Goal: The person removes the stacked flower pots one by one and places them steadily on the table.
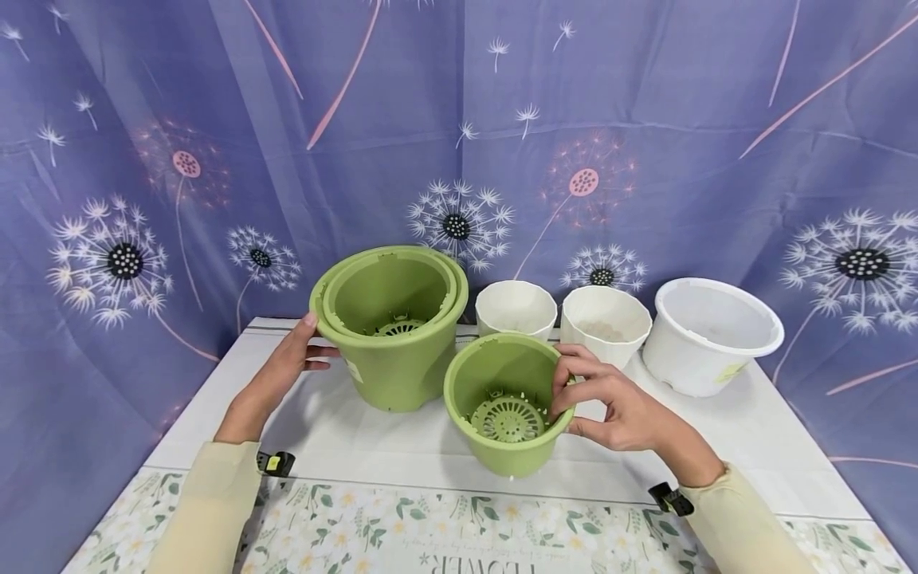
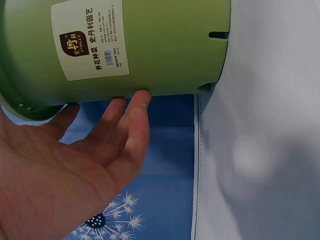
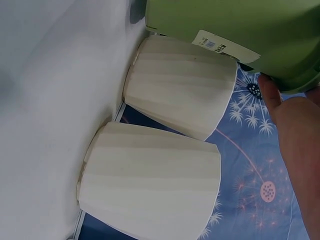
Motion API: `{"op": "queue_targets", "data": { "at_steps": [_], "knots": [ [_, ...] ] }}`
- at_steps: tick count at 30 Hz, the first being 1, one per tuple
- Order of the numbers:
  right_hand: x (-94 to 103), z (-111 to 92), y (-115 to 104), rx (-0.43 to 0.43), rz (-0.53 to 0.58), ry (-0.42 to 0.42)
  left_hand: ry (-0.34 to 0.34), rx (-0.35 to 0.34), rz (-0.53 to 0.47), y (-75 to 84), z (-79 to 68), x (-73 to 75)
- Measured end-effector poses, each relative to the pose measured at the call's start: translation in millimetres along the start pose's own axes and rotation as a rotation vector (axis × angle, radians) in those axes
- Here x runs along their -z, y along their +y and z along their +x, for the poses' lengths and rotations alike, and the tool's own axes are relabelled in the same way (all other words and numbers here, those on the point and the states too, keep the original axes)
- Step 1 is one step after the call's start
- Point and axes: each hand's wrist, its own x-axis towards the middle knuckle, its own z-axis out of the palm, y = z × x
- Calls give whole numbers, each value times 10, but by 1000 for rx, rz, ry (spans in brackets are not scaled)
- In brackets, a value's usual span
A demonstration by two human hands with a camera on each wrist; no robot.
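Observation:
On the left of the head view stands a large green flowerpot (image 1: 405, 375), with a slightly smaller green flowerpot (image 1: 394, 291) nested in it. My left hand (image 1: 283, 363) touches its left side, thumb at the rim and fingers loosely extended; the left wrist view shows the fingertips against the wall below a paper label (image 2: 92, 42). Nearer me, a small green flowerpot (image 1: 502, 458) tilts toward me, showing its slotted bottom and light crumbs inside. My right hand (image 1: 624, 402) pinches its right rim, fingers inside and thumb outside. In the right wrist view, its label (image 3: 225, 45) shows.
Behind the small pot stand two white fluted pots (image 1: 516, 307) (image 1: 610, 351), the right one with pale residue inside. A larger round white pot (image 1: 688, 359) is at the far right. A floral cloth (image 1: 344, 518) covers the near edge, and a purple dandelion curtain (image 1: 459, 104) hangs behind.

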Motion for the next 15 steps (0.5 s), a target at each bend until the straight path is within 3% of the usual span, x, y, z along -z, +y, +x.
{"op": "queue_targets", "data": {
  "at_steps": [15],
  "knots": [
    [29, -94, 25, -96, -67, -26, 7, -2, -12, -15, 18, -7]
  ]
}}
